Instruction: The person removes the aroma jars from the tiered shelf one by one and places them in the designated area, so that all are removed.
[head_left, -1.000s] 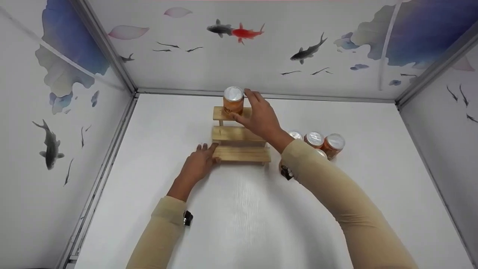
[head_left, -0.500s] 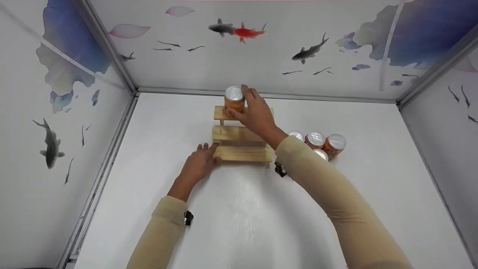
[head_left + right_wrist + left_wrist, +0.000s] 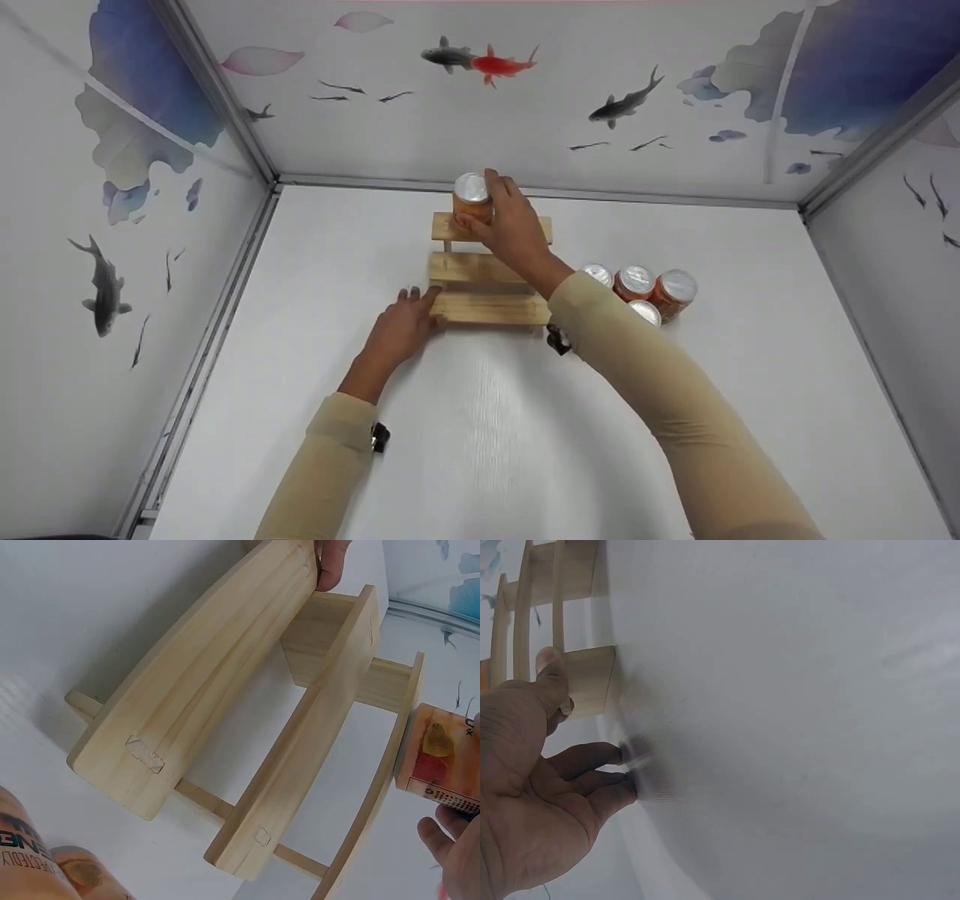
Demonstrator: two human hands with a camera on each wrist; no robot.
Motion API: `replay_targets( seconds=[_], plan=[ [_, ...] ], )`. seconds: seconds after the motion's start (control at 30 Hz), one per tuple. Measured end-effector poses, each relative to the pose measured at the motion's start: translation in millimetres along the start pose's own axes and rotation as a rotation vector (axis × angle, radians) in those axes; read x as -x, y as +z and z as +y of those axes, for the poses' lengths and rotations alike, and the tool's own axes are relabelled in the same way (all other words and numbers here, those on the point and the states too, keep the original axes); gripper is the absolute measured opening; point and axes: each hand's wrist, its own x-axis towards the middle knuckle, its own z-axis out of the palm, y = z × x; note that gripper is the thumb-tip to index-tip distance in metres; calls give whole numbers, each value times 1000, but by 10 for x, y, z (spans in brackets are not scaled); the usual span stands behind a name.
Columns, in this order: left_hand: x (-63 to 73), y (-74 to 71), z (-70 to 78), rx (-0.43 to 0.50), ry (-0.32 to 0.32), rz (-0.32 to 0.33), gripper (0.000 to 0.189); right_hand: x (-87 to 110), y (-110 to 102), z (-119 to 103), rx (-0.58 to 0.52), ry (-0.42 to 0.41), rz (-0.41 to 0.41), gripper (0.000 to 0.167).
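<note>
A three-step wooden rack (image 3: 487, 308) stands on the white table near the back wall. On the left end of its lowest step, my left hand (image 3: 400, 328) pinches the wood with thumb and finger, while the other fingers touch the table in the left wrist view. An orange can (image 3: 472, 196) with a silver lid stands upright at the left of the top step. My right hand (image 3: 516, 231) grips this can from the right; its printed side shows fruit in the right wrist view. The right hand and forearm hide part of the two upper steps.
Several similar cans (image 3: 636, 280) stand grouped on the table right of the rack, partly hidden by the right sleeve (image 3: 637, 360). White panels with painted fish enclose the table (image 3: 465, 450) at the back and sides.
My right hand has shifted slightly left and closed further around the can, its thumb now over the can's front. The left hand keeps its hold on the rack.
</note>
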Motion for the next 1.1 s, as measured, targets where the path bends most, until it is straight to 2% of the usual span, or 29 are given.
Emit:
replay_targets(
  seconds=[0.4,0.73,1.1],
  plan=[
    [8,-23,41,12,-1,-9,62,27,-66,13,-73,-9,60,85],
    [18,-41,9,27,1,-13,63,44,-187,45,-49,-94,138,80],
    [23,-32,7,8,20,11,64,146,-331,171,-42,-85,158,81]
  ],
)
